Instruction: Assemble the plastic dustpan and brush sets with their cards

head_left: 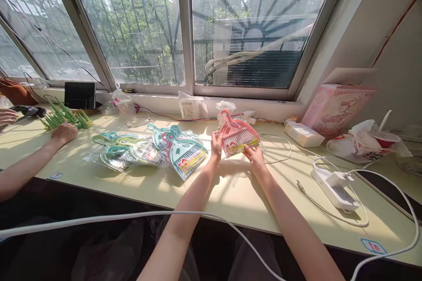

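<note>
Just above the tabletop (227, 193), near mid-view, both hands closed on one wrapped pink dustpan-and-brush set (240, 135). Left hand (216, 145): grip shut on the set's left edge. Right hand (256, 159): grip closed at the lower edge, fingertips by the yellow label (242, 145). Set tilted, handle end up, label toward the wearer; shadow beneath.

Step in hand, as judged: holding up and steadying the single pack. Any shift from this pose would call for an even two-sided hold; the thin clear wrap looks slippery.

Clock read from the pink set. 8 to 9 o'clock: overlapping wrapped teal and green sets (189, 156), nearest one apart from the left hand. 9 o'clock, well beyond: another person's hand (65, 133) beside green stalks (62, 116). 10 o'clock: white packet (192, 107) near the window. 3 o'clock: white pack (303, 134); past it, slightly higher, pink box (339, 109). 4 o'clock: power strip (333, 189).
</note>
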A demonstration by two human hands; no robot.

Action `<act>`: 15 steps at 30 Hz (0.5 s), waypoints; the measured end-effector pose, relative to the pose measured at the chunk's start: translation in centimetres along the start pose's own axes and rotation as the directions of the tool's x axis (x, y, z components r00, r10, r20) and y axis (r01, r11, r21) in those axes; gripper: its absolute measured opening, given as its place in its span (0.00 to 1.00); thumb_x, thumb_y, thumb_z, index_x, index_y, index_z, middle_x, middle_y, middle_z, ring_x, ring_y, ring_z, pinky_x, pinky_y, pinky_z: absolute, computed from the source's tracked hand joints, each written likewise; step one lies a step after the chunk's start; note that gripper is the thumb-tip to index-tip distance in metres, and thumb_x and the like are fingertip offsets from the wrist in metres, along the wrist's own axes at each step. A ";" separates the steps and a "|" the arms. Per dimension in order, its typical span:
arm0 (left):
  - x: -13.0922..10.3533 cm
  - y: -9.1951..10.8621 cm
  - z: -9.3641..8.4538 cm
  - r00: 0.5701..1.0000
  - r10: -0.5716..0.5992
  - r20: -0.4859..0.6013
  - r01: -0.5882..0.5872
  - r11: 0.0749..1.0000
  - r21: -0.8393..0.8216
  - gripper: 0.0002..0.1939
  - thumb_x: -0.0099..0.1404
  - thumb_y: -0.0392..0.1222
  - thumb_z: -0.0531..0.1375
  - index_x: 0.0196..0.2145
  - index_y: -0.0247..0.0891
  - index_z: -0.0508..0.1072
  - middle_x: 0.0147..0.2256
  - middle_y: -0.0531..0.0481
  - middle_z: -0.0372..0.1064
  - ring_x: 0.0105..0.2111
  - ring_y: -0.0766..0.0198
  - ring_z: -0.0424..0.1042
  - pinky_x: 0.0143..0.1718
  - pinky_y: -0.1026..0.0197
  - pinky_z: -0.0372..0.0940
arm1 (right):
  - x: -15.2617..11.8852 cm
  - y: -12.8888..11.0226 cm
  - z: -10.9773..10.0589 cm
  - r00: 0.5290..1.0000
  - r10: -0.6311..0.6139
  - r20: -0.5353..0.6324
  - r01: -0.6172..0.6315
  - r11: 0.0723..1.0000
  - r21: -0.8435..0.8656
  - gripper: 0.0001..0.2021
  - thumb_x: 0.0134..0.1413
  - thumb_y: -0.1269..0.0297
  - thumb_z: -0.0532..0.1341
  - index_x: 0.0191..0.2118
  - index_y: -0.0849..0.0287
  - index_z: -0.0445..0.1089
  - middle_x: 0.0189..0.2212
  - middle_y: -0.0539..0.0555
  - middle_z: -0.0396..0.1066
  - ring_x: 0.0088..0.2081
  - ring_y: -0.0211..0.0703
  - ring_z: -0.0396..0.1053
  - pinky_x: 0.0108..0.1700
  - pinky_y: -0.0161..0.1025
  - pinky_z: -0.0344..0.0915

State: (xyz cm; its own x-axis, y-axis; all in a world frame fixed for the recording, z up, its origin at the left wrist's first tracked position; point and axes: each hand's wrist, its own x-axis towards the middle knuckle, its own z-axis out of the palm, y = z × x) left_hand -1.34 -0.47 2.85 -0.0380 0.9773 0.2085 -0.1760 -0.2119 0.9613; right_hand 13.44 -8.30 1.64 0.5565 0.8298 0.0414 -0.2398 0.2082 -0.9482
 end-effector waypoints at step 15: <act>-0.3 3.4 -0.7 0.964 0.033 -0.264 0.020 0.981 0.195 0.16 0.85 0.48 0.57 0.42 0.41 0.81 0.45 0.35 0.85 0.53 0.42 0.84 0.62 0.41 0.76 | 0.8 -3.4 -2.0 0.994 0.048 0.095 -0.046 0.999 -0.021 0.17 0.42 0.63 0.82 0.38 0.50 0.79 0.40 0.61 0.86 0.52 0.68 0.86 0.52 0.60 0.87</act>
State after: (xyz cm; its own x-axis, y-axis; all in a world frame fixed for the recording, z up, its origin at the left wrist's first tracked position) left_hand -2.62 -1.47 5.91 -0.3019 0.9352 0.1852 0.0187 -0.1884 0.9819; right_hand 16.22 -9.39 4.24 0.4664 0.8842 0.0255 -0.2484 0.1586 -0.9556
